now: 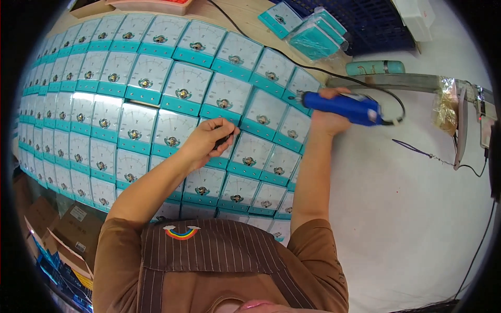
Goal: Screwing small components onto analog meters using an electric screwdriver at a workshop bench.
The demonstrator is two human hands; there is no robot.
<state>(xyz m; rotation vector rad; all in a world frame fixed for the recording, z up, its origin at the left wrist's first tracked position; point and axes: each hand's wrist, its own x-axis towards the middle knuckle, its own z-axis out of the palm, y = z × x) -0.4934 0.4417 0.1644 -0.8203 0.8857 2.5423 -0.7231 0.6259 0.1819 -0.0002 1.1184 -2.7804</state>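
Note:
Rows of analog panel meters (190, 123) with pale scale faces and teal lower strips cover the work surface, set edge to edge. Above them near the middle, my left hand (207, 140) is closed, thumb and forefinger pinched together. Small dark pieces show under its curled fingers, too hidden to identify. At the right end of the rows, my right hand (331, 117) grips a blue electric screwdriver (347, 108). Its tip points left, over the meters, and looks slightly blurred. A black cable (399, 101) runs from its back end.
At the back are stacked teal-and-white meters (315, 39), partly wrapped in plastic, and a dark blue crate (373, 23). A teal bottle (374, 67) lies by a grey rail (407, 81) on the right. Open cardboard boxes (73, 229) stand at lower left.

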